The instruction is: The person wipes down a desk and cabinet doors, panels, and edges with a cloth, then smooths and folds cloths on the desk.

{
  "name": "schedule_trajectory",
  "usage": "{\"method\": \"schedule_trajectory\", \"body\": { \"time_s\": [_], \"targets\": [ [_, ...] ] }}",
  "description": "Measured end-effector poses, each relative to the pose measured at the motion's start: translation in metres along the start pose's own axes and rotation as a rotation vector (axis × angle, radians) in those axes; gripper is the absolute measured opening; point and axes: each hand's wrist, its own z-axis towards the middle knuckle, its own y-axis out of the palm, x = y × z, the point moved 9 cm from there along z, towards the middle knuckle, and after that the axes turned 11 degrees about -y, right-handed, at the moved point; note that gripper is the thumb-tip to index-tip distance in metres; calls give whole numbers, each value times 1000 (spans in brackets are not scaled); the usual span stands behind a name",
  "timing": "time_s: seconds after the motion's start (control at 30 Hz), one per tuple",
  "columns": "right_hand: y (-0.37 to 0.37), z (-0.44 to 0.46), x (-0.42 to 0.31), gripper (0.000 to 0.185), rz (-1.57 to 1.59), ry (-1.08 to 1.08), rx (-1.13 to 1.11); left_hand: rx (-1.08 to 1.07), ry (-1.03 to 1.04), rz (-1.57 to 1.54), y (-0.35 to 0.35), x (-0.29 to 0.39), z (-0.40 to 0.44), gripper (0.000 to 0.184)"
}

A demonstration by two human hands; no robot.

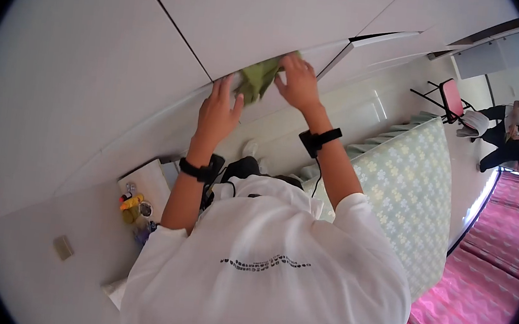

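- Left hand (217, 110): fingers nearly straight, thumb apart, beside the green cloth (257, 81); cannot tell if it grips.
- Right hand (299, 83): fingers slightly bent at the cloth's other end; grip unclear.
- Green cloth: at the white cupboard (224, 19)'s edge.
- Bed (399, 183): apart from the cupboard.
- Pink chair (451, 95): well apart from the cupboard.

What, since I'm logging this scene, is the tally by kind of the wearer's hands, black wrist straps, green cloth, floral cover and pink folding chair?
Hands: 2 (left hand, right hand)
Black wrist straps: 2
Green cloth: 1
Floral cover: 1
Pink folding chair: 1
Total: 7
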Motion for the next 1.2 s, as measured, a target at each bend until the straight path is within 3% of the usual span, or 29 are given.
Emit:
{"method": "schedule_trajectory", "body": {
  "time_s": [0.23, 0.47, 0.67, 0.8, 0.9, 1.1, 1.2],
  "targets": [
    [0, 0, 2, 36, 119, 126, 132, 39, -98, 114, 17, -12, 6, 60],
    [-10, -11, 5, 44, 158, 34, 220, 11, -152, 83, 20, -8, 6, 64],
    [-5, -16, 51, 61, -105, 47, -26, 6, -153, 171, 32, -20, 1, 73],
    [-19, -16, 85, 59, -152, 157, -23, 15, -138, 164, 31, -18, -5, 77],
    [-20, -12, 88, 48, -172, 271, -56, 75, -93, 238, 29, -13, -10, 77],
    [-39, -15, 75, 37, -334, 228, -49, 85, -132, 219, 33, -6, -13, 76],
    [-53, -38, 55, 26, -402, 131, -64, 108, -132, 445, 35, 19, -26, 66]
  ]
}}
